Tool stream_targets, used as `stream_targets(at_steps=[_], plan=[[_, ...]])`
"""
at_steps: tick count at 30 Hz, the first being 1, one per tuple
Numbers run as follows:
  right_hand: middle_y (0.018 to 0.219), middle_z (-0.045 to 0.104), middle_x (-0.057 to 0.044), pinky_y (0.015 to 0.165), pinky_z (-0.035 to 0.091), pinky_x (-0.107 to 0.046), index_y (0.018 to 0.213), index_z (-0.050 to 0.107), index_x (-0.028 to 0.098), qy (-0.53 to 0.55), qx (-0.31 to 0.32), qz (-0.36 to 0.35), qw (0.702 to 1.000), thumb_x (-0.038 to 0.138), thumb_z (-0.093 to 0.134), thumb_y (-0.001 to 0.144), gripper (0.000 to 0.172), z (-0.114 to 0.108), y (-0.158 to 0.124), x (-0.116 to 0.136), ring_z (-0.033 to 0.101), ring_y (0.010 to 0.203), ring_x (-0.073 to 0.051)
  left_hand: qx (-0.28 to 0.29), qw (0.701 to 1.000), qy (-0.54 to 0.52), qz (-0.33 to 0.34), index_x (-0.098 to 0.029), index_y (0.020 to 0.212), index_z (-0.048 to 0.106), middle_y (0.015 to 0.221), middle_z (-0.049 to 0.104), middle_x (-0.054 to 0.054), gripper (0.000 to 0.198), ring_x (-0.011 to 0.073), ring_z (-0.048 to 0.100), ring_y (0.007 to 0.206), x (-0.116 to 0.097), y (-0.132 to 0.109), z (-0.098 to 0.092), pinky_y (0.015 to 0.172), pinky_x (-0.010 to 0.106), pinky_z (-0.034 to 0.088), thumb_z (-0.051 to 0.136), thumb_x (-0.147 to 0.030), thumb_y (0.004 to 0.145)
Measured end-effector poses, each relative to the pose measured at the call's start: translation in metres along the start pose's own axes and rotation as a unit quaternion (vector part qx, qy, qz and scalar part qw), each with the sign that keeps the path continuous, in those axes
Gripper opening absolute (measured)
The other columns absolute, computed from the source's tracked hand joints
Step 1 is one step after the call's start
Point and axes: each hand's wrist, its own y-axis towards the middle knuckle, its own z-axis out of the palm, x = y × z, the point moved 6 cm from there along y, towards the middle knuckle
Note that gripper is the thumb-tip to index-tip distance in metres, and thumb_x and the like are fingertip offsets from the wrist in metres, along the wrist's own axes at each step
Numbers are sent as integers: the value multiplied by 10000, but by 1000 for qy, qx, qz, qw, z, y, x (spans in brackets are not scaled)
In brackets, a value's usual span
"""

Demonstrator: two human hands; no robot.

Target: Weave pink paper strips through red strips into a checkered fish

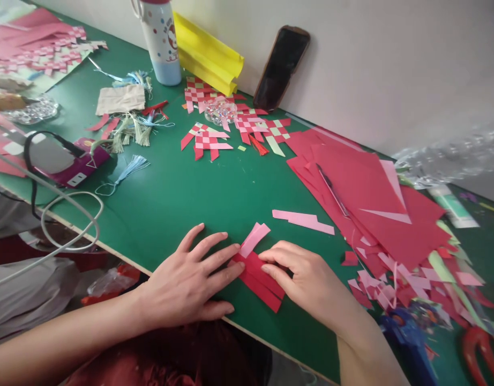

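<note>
Near the front edge of the green table point(182, 193) lies a small bundle of red paper strips point(260, 279) with pink strips point(255, 237) crossing out of its top. My left hand point(191, 281) lies flat on the table with fingers stretched out, the fingertips pressing the left edge of the red strips. My right hand point(305, 281) rests on the right side of the strips, its fingers curled and pressing them down. Loose pink strips point(303, 220) lie just behind the hands.
A stack of red paper sheets point(363, 198) with a pen point(331, 190) lies right, paper scraps point(408, 279) in front. Woven red-and-pink pieces point(209, 140), a bottle point(162, 43), yellow paper point(207, 53) and a phone point(281, 67) stand behind. A glue gun point(66, 158) with cord lies left.
</note>
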Motion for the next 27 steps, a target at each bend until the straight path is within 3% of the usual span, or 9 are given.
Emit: stream_targets(at_steps=[9, 16, 22, 27], plan=[[981, 714, -27, 824, 526, -296, 1058, 681, 240, -1, -70, -26, 997, 226, 499, 977, 199, -5, -2, 2, 674, 900, -160, -5, 1000, -7, -8, -317, 1361, 542, 1410, 539, 36, 553, 295, 408, 1355, 0, 0, 1, 1207, 570, 96, 499, -634, 910], [983, 682, -48, 806, 539, -317, 1210, 655, 244, -55, -18, -53, 997, 206, 465, 984, 298, 8, 3, 6, 654, 901, -177, 0, 1000, -7, -6, -308, 1360, 543, 1456, 511, 14, 544, 296, 394, 1363, -1, 1, 1, 1211, 559, 53, 462, -633, 931], [950, 665, -59, 760, 542, -309, 1225, 652, 218, -102, -15, -63, 993, 205, 451, 990, 309, 13, 4, 9, 658, 849, -181, 8, 1000, -12, -3, -297, 1380, 523, 1459, 518, -2, 557, 298, 372, 1379, -1, 0, 2, 1209, 559, 27, 450, -630, 940], [988, 684, -48, 812, 533, -316, 1139, 659, 219, -68, -82, -42, 993, 212, 467, 993, 241, 2, 2, -3, 660, 898, -174, 6, 1000, -14, -3, -298, 1391, 514, 1471, 510, -18, 566, 298, 369, 1380, 0, 0, 3, 1213, 545, -5, 428, -637, 945]])
